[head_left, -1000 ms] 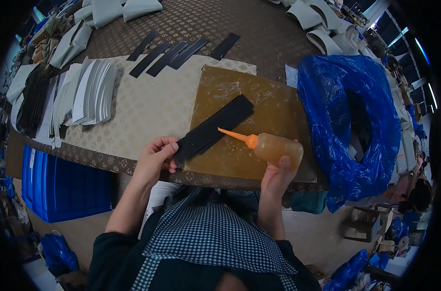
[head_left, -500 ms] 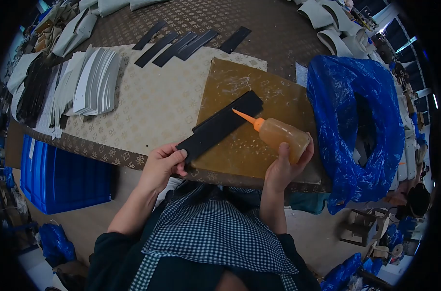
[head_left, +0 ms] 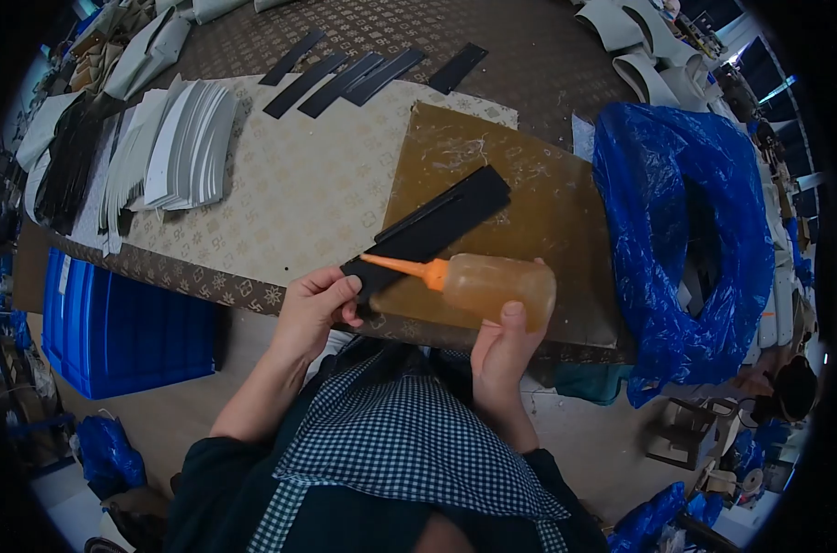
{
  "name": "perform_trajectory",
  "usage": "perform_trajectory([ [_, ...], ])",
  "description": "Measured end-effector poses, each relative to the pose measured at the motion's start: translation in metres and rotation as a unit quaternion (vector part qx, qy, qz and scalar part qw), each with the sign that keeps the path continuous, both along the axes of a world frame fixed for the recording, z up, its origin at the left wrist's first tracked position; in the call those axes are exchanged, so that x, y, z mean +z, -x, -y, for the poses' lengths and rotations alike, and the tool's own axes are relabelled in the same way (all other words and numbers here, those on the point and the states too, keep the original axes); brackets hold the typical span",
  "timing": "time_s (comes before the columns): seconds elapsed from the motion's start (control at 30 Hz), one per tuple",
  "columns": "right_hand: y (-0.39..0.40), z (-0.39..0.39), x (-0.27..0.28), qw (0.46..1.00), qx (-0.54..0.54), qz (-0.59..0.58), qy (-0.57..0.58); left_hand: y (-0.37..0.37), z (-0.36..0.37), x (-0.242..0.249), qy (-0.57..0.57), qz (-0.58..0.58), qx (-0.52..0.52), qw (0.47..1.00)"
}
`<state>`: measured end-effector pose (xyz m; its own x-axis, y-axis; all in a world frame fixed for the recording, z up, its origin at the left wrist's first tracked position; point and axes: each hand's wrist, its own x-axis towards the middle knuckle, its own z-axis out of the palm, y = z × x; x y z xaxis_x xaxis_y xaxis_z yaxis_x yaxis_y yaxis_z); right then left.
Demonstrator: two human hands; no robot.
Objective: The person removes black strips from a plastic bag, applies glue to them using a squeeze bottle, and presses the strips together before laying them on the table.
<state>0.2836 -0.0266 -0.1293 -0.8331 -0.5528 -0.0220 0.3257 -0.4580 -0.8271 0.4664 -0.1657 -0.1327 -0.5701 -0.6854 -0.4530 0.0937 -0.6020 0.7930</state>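
My left hand (head_left: 321, 300) pinches the near end of a black strip (head_left: 446, 221), thumb on top. The strip slants away to the upper right over a brown board (head_left: 566, 212), with another black edge showing along its far side. In my right hand (head_left: 510, 346) lies a squeeze bottle (head_left: 501, 286) of amber liquid with a long orange nozzle. The bottle is tipped sideways, its nozzle tip at the strip's near left end, close to my left thumb. The fingers behind the bottle are mostly hidden.
Several black strips (head_left: 317, 88) lie at the back of the patterned table. A stack of pale strips (head_left: 193, 147) stands at the left, beside dark ones (head_left: 68, 170). A blue plastic bag (head_left: 621, 230) is at the right; a blue bin (head_left: 128, 323) sits below the table's left edge.
My right hand has moved the bottle left and nearer to me, so its nozzle tip went from the strip's far part to its near end. My left hand still holds the strip.
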Motion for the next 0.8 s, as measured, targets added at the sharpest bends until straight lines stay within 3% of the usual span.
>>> perform_trajectory([
  [0.27, 0.065, -0.024, -0.011, 0.953, -0.203, -0.211, -0.072, 0.002, 0.002, 0.001, 0.004, -0.018, -0.004, 1.0],
  [0.37, 0.073, -0.023, -0.012, 0.942, -0.205, -0.243, -0.103, 0.004, 0.002, 0.001, 0.01, -0.02, 0.002, 1.0],
  [0.57, 0.055, -0.024, -0.012, 0.973, -0.149, -0.165, -0.068, 0.002, 0.002, 0.0, 0.018, -0.011, -0.001, 1.0],
  [0.8, 0.004, -0.026, 0.008, 0.997, -0.013, -0.014, -0.073, 0.005, 0.003, 0.002, 0.021, 0.016, -0.005, 1.0],
])
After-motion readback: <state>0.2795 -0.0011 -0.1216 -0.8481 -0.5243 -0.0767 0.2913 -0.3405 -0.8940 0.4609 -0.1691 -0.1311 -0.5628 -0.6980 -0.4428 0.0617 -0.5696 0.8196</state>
